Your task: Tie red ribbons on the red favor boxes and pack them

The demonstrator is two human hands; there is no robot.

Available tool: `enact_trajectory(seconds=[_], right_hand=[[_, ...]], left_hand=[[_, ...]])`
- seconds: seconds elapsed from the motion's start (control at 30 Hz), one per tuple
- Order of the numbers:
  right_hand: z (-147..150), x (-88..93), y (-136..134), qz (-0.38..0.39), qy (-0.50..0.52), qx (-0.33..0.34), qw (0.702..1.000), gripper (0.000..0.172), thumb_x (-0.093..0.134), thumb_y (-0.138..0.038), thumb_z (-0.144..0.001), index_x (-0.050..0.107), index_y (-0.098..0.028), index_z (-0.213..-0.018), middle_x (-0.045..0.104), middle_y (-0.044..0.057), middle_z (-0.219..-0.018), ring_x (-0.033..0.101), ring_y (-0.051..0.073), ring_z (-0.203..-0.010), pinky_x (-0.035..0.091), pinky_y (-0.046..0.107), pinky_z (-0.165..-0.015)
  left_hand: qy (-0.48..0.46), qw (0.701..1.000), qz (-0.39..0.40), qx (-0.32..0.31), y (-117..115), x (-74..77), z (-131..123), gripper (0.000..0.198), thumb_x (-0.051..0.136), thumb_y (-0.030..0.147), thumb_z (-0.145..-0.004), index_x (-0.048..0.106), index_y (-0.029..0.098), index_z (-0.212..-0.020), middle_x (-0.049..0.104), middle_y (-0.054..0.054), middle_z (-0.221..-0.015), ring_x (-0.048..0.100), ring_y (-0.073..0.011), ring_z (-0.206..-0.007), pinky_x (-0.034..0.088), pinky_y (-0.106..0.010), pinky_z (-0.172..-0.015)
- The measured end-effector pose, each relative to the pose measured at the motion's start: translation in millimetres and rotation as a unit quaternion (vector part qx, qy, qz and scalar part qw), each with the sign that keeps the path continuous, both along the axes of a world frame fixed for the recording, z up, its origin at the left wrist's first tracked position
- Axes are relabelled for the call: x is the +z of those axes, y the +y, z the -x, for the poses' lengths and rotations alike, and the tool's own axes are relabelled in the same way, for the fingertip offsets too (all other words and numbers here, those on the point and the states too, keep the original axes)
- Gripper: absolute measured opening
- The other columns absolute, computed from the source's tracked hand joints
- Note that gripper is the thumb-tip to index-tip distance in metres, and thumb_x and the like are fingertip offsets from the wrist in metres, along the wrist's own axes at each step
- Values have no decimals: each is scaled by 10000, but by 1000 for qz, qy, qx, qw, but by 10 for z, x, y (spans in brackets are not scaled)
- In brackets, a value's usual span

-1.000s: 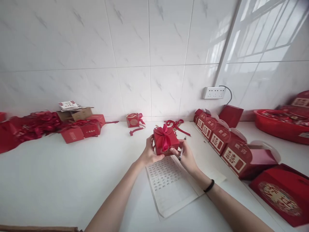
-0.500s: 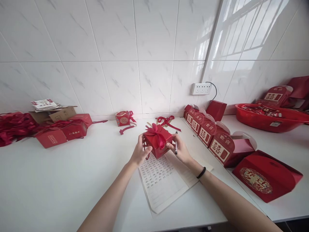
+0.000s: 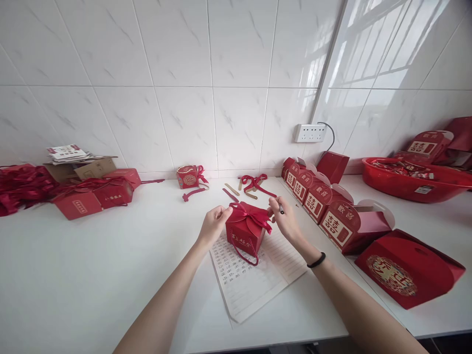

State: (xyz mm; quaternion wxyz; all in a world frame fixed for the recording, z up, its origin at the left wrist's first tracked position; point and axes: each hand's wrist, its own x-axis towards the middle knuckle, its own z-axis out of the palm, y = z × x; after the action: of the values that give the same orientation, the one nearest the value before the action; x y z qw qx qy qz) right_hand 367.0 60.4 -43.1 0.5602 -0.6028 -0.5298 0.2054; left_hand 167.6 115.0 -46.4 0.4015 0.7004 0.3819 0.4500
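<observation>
A red gift box [image 3: 241, 235] with a ribbon bow [image 3: 254, 214] on top and a twisted cord handle hanging down its front stands on an open notebook [image 3: 254, 295] with handwritten rows. At the bow's left side, my left hand [image 3: 214, 223] pinches the ribbon between thumb and fingers. On the other side, my right hand [image 3: 284, 219] has its fingers closed by the ribbon's right end, with a pen [image 3: 281, 209] held in the same hand. Whether the right fingertips grip the ribbon is hard to see.
Ribbon strips [image 3: 254, 184] and a small patterned box [image 3: 188, 177] lie near the wall. Red boxes [image 3: 337, 226] line the right, with a red basin [image 3: 416, 184] beyond. Folded boxes [image 3: 92, 196] and a ribbon pile [image 3: 25, 189] are at left.
The box has turned, showing its lettered front and cord, and sits lower on the notebook. My hands have left its sides and moved up to the bow's ends.
</observation>
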Motion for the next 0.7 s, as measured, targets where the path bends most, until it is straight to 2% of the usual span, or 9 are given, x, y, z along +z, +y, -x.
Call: enact_trajectory(seconds=[0.13,0.3,0.47,0.57,0.7], right_hand=[[4,124,-96,20,-51,-3,998,475,390,-660,-834,439,-198,-734,554,1,-618,520,142,-522,400,264,-526],[-2,244,-186,19,-52,8,998,439,446,-626,-837,433,-198,-741,553,-13,-539,577,161,-520,433,261,-545],[-16,285,-193,35,-14,56,998,460,530,-640,-781,440,-194,-720,610,43,-697,617,185,-644,505,286,-576],[-22,267,-176,21,-55,73,996,435,555,-617,-773,473,-193,-710,579,43,-744,584,178,-676,513,285,-571],[-27,280,-204,-32,-110,51,992,384,560,-569,-795,501,-192,-754,571,37,-762,549,164,-657,473,277,-563]], left_hand=[[-10,1000,6,-24,-50,48,-11,390,545,491,-758,388,187,-572,337,49,-553,324,-96,-529,292,-234,-526],[-9,998,26,-49,-75,67,-9,341,586,443,-739,426,177,-597,395,44,-580,367,-96,-553,307,-226,-538],[-16,999,24,-44,-72,58,-14,299,572,405,-746,440,177,-606,410,41,-587,378,-100,-554,306,-230,-539],[-27,999,12,-36,-69,56,-17,296,558,371,-748,405,179,-583,384,45,-577,352,-96,-549,296,-234,-544],[-45,998,4,-50,-88,43,-23,306,548,325,-744,352,182,-558,334,50,-552,307,-90,-534,260,-236,-523]])
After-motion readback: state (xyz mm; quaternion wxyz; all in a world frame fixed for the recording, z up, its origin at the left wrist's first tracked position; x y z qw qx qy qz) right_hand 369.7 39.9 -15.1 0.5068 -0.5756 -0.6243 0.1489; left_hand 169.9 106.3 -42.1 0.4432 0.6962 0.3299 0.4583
